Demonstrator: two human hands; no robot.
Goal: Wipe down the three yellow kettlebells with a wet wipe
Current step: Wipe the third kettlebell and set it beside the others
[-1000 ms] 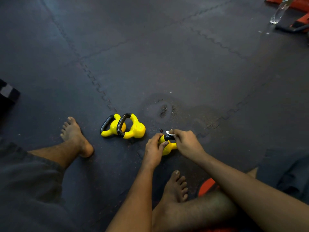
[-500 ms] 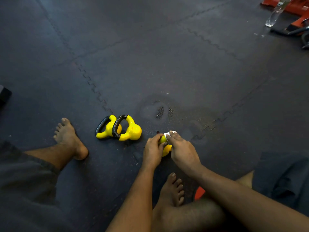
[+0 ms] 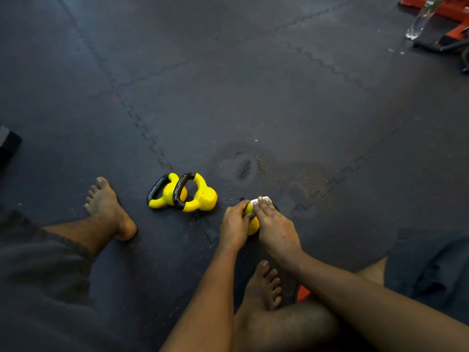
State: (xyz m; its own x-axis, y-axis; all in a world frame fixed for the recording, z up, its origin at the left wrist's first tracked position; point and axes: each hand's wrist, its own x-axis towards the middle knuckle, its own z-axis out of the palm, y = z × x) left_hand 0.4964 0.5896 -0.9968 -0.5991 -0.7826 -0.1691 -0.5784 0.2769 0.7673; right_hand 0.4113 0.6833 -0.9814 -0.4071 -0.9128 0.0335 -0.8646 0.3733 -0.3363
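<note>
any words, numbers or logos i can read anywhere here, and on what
None can be read in this view.
left kettlebell and middle kettlebell: yellow and black, no marking shows.
third kettlebell: mostly covered, no marking shows.
wet wipe: plain white.
clear bottle: any label is too small and blurred to read.

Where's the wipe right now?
Head view, lower centre: the wipe lies under the right hand on the kettlebell the left hand grips, right of the other two kettlebells.
</note>
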